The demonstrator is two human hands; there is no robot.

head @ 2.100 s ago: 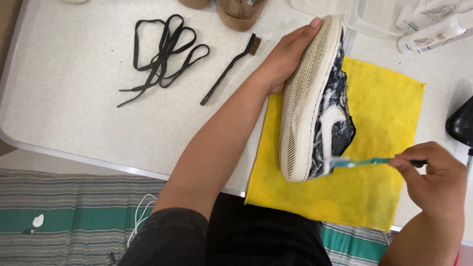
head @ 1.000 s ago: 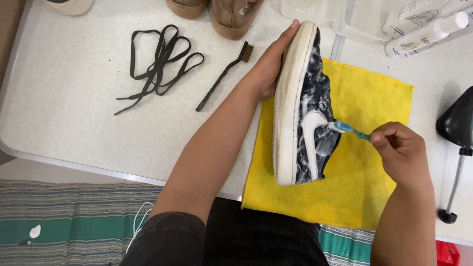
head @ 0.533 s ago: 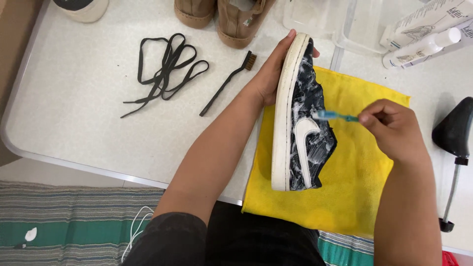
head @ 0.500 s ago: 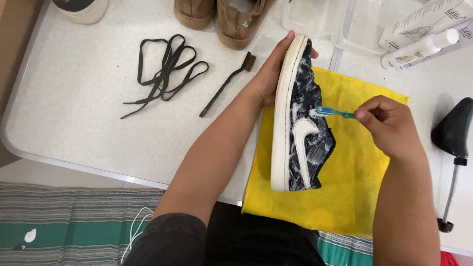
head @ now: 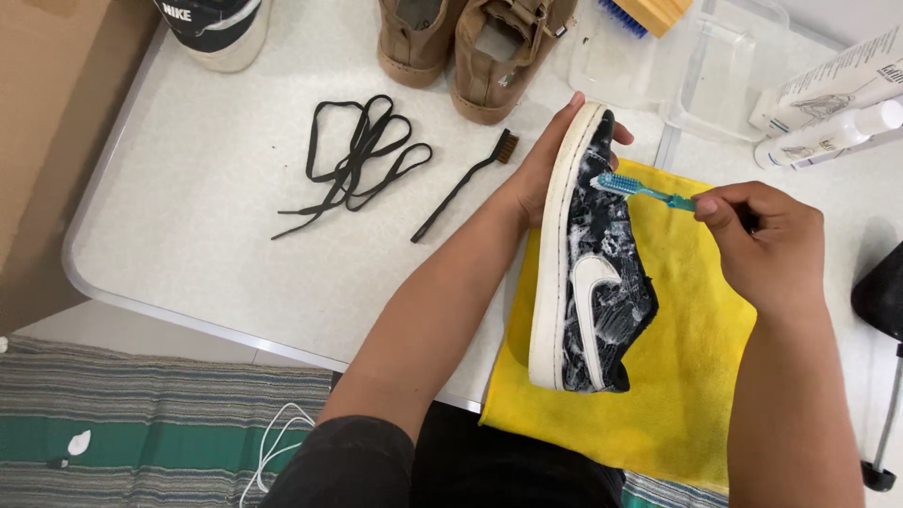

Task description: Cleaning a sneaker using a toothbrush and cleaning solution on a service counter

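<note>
Toward the upper left of the frame, black laces (head: pixel 353 155) lie loose on the white bench (head: pixel 188 226), and just right of them a thin black brush (head: pixel 463 186) with brassy bristles lies apart from everything else. Two tan shoes (head: pixel 470 42) stand at the top edge.

At centre, the left hand (head: pixel 546 165) props a dark sneaker (head: pixel 593 273) on its side over a yellow cloth (head: pixel 696 376), white sole facing left. The palm backs the sole near the toe and the fingers wrap over its tip — closed on the shoe. The upper is streaked with white foam, so it looks wet and likely slippery; the rubber sole is the stiffer, drier part and the safer place to grip. The shoe seems light enough for one hand, though its soft upper would give under pressure.

To the right, the right hand (head: pixel 767 245) has its fingers pinched shut around a blue toothbrush (head: pixel 644 191), whose head touches the upper near the toe. White bottles (head: pixel 837 103) lie at the upper right, beside a clear tub (head: pixel 724 71).
</note>
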